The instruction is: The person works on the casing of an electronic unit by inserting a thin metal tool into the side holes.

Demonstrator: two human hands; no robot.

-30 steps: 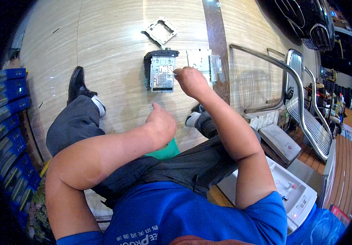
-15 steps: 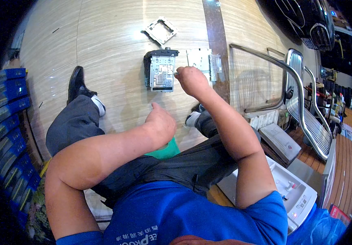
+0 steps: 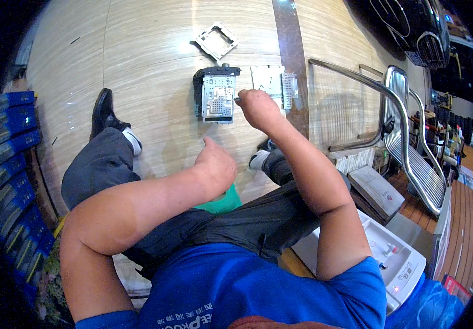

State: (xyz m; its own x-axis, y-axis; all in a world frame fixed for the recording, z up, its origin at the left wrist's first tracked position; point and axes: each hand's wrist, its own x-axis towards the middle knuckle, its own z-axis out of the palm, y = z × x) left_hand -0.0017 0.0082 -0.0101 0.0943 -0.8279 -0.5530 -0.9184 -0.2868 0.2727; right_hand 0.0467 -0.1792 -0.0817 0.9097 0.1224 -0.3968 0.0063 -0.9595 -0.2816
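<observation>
A metal electronic unit (image 3: 218, 98) with a black front edge lies on the floor, its perforated silver face up. At its right side is my right hand (image 3: 258, 109), closed in a pinch on a thin tool whose tip reaches the unit's edge. My left hand (image 3: 216, 166) hangs below the unit without touching it, thumb pointing up and the other fingers curled out of sight. Above the unit lies a square metal frame (image 3: 216, 42). A flat metal plate (image 3: 267, 81) rests to the right, partly behind my right hand.
Blue boxes (image 3: 20, 129) are stacked at the left. A chrome bench (image 3: 406, 142) stands at the right, beside a grey box (image 3: 376, 192) and a white appliance (image 3: 398, 268). Something green (image 3: 222, 203) lies under my left wrist. My shoes (image 3: 103, 115) flank the floor area.
My right hand and the thin tool have shifted very slightly at the unit's right edge. My left hand has stayed almost still.
</observation>
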